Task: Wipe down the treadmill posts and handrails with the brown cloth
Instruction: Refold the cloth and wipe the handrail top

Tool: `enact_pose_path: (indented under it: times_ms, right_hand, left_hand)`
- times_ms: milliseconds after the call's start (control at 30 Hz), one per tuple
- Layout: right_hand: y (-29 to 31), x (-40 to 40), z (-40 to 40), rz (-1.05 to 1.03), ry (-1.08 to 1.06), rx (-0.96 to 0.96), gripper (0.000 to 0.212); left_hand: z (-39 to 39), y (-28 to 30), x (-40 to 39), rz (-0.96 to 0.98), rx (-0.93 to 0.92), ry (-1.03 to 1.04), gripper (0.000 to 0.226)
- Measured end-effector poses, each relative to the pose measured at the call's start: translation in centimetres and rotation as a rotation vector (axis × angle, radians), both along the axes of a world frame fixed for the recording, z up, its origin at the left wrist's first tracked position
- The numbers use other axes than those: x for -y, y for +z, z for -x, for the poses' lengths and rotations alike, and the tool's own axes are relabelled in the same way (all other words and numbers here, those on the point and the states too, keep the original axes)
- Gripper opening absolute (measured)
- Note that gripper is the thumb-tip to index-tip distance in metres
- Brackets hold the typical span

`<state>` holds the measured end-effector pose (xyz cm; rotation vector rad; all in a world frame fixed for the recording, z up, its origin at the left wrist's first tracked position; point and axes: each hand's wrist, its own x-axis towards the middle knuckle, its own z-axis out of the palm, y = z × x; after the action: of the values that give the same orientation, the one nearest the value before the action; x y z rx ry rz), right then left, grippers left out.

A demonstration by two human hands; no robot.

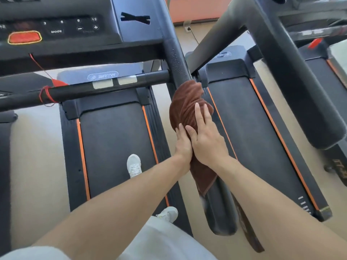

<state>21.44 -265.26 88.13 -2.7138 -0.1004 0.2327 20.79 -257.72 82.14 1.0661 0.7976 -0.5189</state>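
Looking down from the head camera, both hands meet on the brown cloth [185, 109], which is wrapped around the handrail [219, 209] of the treadmill just below where it joins the post [175, 57]. The right hand [206, 139] lies on top of the cloth with its fingers [199, 117] straight and slightly spread, pressing flat rather than clamping. The left hand [185, 145] sits just beside it on the inner side, touching the right hand, its fingertips tucked against the cloth; whether they curl round the rail underneath cannot be told from here. A loose tail of the cloth hangs off below the wrists, along the padded end of the handrail.

The rail's long axis runs from the person's body up and away towards the console [56, 29], and the cloth stretches along that same line. Most of the bunched cloth lies ahead of the fingers, towards the post, where small droplets show on the bare surface above it. The likely next stroke is therefore a push forward and up along that axis, led by the right hand, since it sits farther up the cloth. The cross bar [93, 89] branching left from the post is bare. A white shoe [134, 166] stands on the belt [116, 147] below.
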Motion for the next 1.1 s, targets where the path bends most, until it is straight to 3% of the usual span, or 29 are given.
enact_pose_path:
  times_ms: [100,300,467,600,767,933,1100]
  right_hand:
    - [-0.2,-1.4,-3.1,0.005,-0.009,0.023,0.072]
    - [-0.2,-3.3,-10.8,-0.074,-0.018,-0.014,0.071]
    - [0.4,-6.1,-19.3,-0.087,0.038,-0.03,0.067]
    - [0.9,-8.1,-24.7,-0.131,0.05,-0.032,0.067]
    - [1.7,-10.6,-29.9,-0.231,-0.085,-0.08,0.068]
    - [2.5,-13.4,-33.3,-0.068,-0.167,-0.024,0.069]
    - [3.1,-16.2,-37.6,0.011,-0.178,0.054,0.069]
  left_hand:
    - [-3.2,1.0,-1.2,0.024,0.026,0.02,0.086]
    - [-10.0,1.2,-3.9,0.016,0.066,0.048,0.109]
    - [-12.3,6.7,-6.8,-0.173,0.166,-0.067,0.066]
    - [-12.6,8.2,-10.0,-0.278,0.285,-0.097,0.056]
    - [-18.7,10.0,-15.5,-0.406,0.435,-0.058,0.044]
    - [-24.3,12.1,-20.0,-0.632,0.672,-0.03,0.047]
    - [-26.9,12.6,-22.5,-0.687,0.685,0.012,0.046]
